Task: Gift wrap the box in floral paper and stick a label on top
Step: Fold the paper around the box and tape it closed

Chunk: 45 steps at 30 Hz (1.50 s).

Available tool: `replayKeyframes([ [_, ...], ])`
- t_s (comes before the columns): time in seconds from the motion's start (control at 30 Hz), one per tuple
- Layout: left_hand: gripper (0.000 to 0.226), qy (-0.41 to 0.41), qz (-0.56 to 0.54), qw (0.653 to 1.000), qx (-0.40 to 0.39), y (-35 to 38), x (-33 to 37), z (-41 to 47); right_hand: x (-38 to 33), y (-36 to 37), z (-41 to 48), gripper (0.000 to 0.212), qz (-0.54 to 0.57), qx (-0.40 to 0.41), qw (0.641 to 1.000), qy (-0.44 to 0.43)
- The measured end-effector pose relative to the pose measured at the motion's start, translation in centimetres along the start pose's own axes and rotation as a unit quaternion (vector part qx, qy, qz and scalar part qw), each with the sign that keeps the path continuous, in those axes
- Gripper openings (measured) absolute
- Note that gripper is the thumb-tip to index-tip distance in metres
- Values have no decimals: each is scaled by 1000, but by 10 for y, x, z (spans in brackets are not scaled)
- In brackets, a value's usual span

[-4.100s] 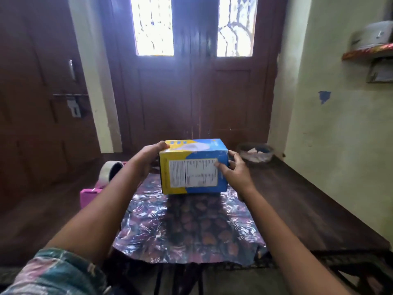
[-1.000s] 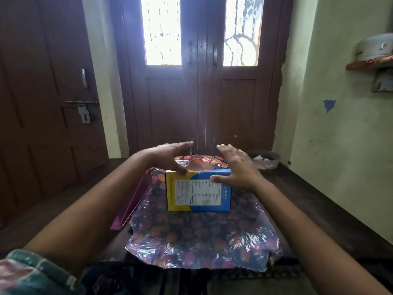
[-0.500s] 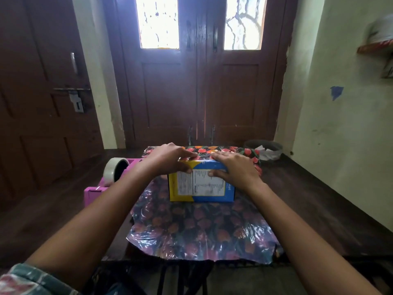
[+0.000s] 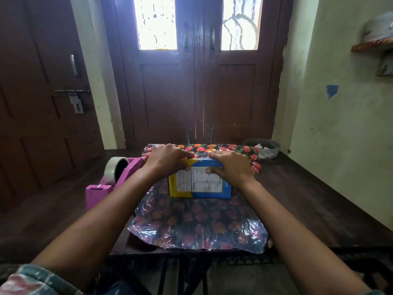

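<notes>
My left grip [image 4: 170, 160] and right grip [image 4: 230, 165] lie side by side on top of the blue and yellow box [image 4: 200, 189] at the middle of the frame. Their fingers are flat and stretched out, with the thumbs down on its near printed face, pressing rather than clasping. The floral paper [image 4: 197, 224] comes up behind the box and meets my fingertips at its top. The rest spreads toward the lower frame over the dark counter [image 4: 308, 209]. A pink tape dispenser [image 4: 100, 188] stands just left of the box.
</notes>
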<state>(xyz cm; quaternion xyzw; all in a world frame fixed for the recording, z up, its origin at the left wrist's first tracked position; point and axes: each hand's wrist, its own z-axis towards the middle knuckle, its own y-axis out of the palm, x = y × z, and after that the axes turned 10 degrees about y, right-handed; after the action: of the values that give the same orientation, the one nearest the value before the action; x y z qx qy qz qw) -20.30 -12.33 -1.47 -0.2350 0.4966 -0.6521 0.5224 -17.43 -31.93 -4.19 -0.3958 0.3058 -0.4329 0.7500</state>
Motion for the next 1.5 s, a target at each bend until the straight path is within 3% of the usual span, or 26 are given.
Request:
replayKeyframes([
  [0.33, 37, 17, -69, 997, -7, -2, -10, -2, 6, 4, 4, 52, 34, 8, 999, -11],
  [0.5, 33, 17, -19, 1000, 16, -2, -7, -2, 1, 2, 2, 49, 36, -5, 998, -46],
  [0.9, 31, 16, 17, 997, 74, 7, 2, -12, 2, 11, -6, 31, 65, 131, 986, -84],
  [1.1, 18, 72, 21, 974, 213, 20, 5, -21, -2, 20, -10, 43, 16, 140, 987, -81],
  [1.27, 23, 67, 8, 980, 188, 24, 4, -21, -1, 22, -9, 43, 26, 136, 988, -67],
  [1.37, 21, 33, -67, 987, 143, 19, -1, -13, -3, 18, 0, 37, 15, 94, 995, -40],
  [1.5, 29, 17, -193, 979, 67, 20, -18, -1, -5, 14, 7, 46, -11, 13, 1000, 0],
])
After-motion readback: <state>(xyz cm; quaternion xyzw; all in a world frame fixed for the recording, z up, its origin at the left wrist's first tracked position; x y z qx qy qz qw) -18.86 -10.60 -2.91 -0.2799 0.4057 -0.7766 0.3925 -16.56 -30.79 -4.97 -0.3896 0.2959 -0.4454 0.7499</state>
